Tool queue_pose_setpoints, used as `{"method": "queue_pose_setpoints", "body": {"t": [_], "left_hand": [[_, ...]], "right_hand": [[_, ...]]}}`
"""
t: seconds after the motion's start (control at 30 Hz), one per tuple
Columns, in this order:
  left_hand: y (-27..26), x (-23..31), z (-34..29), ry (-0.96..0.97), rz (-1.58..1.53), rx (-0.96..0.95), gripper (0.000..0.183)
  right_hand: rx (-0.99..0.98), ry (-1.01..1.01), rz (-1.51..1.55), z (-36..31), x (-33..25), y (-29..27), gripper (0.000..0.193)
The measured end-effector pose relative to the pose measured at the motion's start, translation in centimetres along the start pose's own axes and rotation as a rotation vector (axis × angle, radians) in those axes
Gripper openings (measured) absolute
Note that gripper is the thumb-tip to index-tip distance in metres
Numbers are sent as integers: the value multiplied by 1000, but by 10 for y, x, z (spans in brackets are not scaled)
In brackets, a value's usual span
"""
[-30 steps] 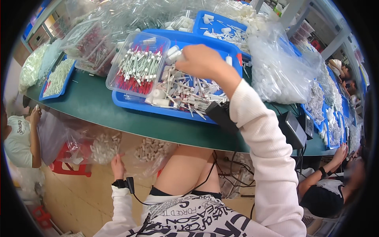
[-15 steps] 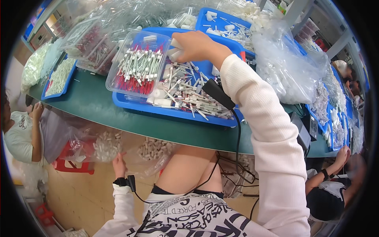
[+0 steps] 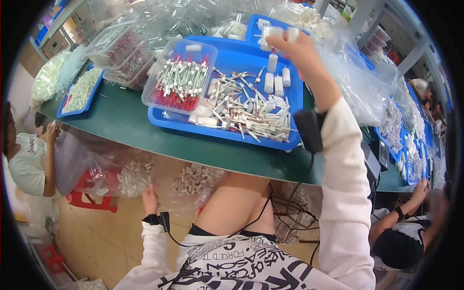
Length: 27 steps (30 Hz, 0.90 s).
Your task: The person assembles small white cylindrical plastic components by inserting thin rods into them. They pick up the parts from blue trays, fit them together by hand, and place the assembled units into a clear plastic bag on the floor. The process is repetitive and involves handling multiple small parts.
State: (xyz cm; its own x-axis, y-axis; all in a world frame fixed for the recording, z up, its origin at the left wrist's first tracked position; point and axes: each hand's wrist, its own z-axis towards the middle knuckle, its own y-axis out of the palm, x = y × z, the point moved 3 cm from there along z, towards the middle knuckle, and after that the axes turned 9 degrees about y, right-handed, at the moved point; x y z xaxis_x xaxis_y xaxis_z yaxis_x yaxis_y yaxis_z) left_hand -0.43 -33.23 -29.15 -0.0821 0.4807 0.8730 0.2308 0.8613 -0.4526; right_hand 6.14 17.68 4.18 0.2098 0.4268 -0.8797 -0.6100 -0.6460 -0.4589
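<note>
My right hand (image 3: 292, 50) is raised over the far right corner of a large blue tray (image 3: 229, 53), closed around several white cylinders (image 3: 267, 37). Below it, a few more white cylinders (image 3: 279, 85) are in the tray, beside a heap of thin white sticks with small white ends (image 3: 256, 113). A clear plastic box (image 3: 149, 99) on the tray's left side holds similar sticks with red parts (image 3: 181, 82). Below the table edge, my left hand (image 3: 150, 199) is beside a clear bag of short white pieces (image 3: 193, 180); its fingers are too small and unclear to read.
A smaller blue tray (image 3: 251, 35) stands behind, near a big clear bag of white parts (image 3: 350, 92). Stacked clear boxes (image 3: 113, 53) and another blue tray (image 3: 72, 113) are on the left. A black cable runs from each wrist. Other people sit at both sides.
My right hand has moved right from beside the clear box to the tray's far right corner, still holding white cylinders. White cylinders in the tray now show below it. The view has shifted slightly.
</note>
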Motion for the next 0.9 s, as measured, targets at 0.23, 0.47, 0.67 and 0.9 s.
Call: {"method": "queue_pose_setpoints", "body": {"t": [0.23, 0.47, 0.67, 0.9], "left_hand": [[2, 0, 0, 3, -42, -27, 40], [6, 3, -4, -12, -32, -43, 40], [9, 10, 0, -4, 17, -35, 40], [-6, 8, -6, -27, 42, -19, 39]], "right_hand": [[-90, 136, 588, -56, 4, -16, 39], [-727, -73, 266, -169, -24, 83, 33], [-783, 186, -104, -213, 67, 260, 58], [-1236, -134, -282, -203, -12, 170, 59]]}}
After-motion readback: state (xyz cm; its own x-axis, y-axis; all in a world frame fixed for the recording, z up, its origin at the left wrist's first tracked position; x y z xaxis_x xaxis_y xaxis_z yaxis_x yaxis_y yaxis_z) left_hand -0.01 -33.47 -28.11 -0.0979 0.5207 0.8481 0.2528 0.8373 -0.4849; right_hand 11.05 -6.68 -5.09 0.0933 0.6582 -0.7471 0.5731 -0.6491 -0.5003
